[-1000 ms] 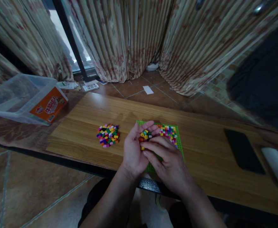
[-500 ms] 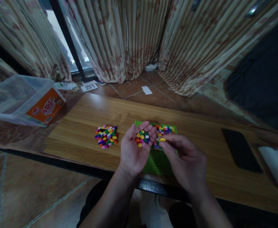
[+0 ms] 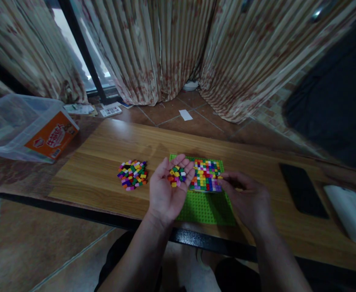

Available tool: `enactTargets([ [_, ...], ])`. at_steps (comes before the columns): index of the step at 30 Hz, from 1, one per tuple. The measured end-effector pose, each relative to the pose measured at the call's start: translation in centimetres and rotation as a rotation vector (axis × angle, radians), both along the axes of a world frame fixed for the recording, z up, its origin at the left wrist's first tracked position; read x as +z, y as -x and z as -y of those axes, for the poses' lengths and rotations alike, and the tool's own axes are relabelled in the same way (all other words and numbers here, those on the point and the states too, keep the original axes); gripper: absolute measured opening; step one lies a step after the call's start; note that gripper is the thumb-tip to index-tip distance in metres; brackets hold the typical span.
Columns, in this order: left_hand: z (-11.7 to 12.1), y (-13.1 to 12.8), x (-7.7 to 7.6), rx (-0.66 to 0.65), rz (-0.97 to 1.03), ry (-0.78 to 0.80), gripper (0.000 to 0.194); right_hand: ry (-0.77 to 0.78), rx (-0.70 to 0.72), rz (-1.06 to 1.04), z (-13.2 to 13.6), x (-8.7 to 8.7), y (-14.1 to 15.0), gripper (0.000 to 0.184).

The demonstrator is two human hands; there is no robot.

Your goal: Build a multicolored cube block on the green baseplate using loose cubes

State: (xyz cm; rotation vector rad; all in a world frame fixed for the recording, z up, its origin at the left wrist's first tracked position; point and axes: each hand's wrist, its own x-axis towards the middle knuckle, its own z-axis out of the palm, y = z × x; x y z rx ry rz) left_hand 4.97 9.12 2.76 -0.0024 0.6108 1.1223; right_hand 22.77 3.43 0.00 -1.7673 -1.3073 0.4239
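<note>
Palm up and cupped, my left hand [image 3: 167, 198] holds several small toy bricks [image 3: 177, 174] in mixed colours. It hovers over the left part of a green studded baseplate [image 3: 206, 209]. Many colourful bricks are set in tight rows on the baseplate's far half, forming a brick mosaic [image 3: 206, 174]. My right hand [image 3: 247, 194] pinches a small yellow brick [image 3: 220, 177] between thumb and fingertips at the mosaic's right edge. Whether that brick touches the others I cannot tell. Left of my left hand, a loose pile of bricks [image 3: 133, 175] lies on the table.
The wooden table [image 3: 105, 162] carries a black phone-like slab [image 3: 303, 190] and a white object [image 3: 348, 215] at right. A clear plastic bin [image 3: 22, 117] with an orange label stands at left. Papers [image 3: 111, 110] lie beyond the table, before the curtains [image 3: 147, 52].
My right hand has moved right, away from my left palm, taking the yellow brick to the mosaic's right side. More of the mosaic and baseplate shows. The left hand still cups its bricks.
</note>
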Motion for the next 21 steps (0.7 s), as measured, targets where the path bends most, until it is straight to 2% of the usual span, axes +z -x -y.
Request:
enactTargets([
  [5, 0.0, 0.04, -0.06, 0.0, 0.001, -0.003, 0.029, -0.033, 0.017, 0.021, -0.45, -0.73, -0.02, 0.015],
  [12, 0.01, 0.04, 0.17, 0.003, -0.009, 0.004, 0.03, -0.026, 0.018, 0.002, -0.55, -0.87, -0.04, 0.016],
  [21, 0.05, 0.03, 0.15, 0.001, -0.003, 0.002, 0.031, 0.011, -0.1, -0.176, -0.52, -0.03, -0.53, 0.022],
])
